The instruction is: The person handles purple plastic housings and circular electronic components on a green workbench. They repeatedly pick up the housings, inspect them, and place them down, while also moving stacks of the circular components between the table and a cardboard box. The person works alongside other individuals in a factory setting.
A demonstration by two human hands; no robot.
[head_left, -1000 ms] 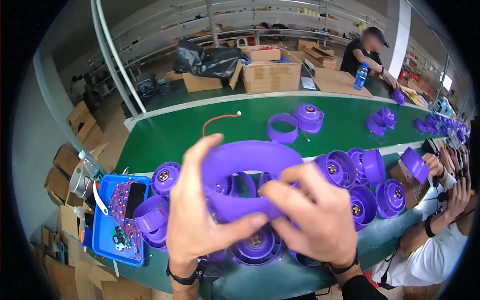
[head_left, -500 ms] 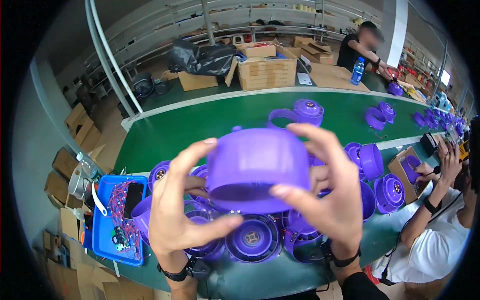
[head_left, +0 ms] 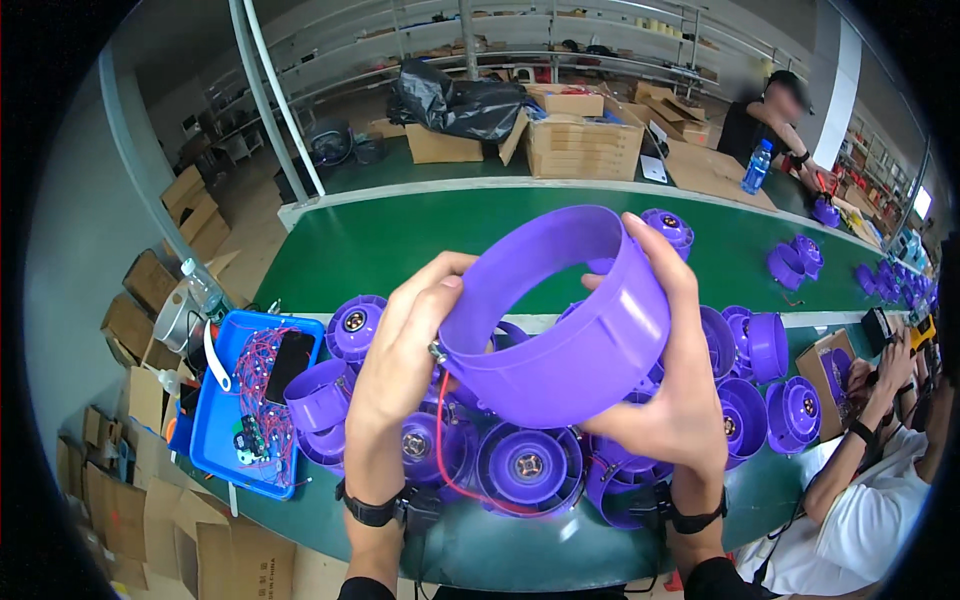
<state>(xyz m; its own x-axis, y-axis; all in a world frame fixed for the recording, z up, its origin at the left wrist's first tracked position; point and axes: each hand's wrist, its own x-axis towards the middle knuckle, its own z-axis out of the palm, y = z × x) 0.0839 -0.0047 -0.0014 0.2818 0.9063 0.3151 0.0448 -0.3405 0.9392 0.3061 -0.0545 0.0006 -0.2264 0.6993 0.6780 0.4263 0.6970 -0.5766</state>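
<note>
— Holding steady up front: both hands are wrapped round a purple ring housing, lifted above the green worktop and tilted so its open mouth faces up and away.

— How's the grip?

— The left hand clamps the ring's left side, thumb over the upper rim, fingers curled underneath. The right hand cups the right side, fingers spread along the outer wall, one fingertip hooked over the top edge. Neither is pinching; both are pressed against the shell.

— Anything hanging off it?

— A red wire drops from a small fitting on the ring's left edge, near the left palm, and loops down toward the pieces below.

— And beneath?

— A cluster of purple round housings lies on the worktop directly under the hands, some showing dark hubs at their centres. More purple cups sit to the right.

— Left side?

— A blue tray holds a tangle of red wires and a dark phone-like slab. Just beside it, a clear bottle.

— Company?

— Another person in a white shirt sits at lower right, hands busy near a cardboard box. Farther off, someone in dark clothes stands by a blue bottle, with stacked cardboard boxes behind the belt.
</note>
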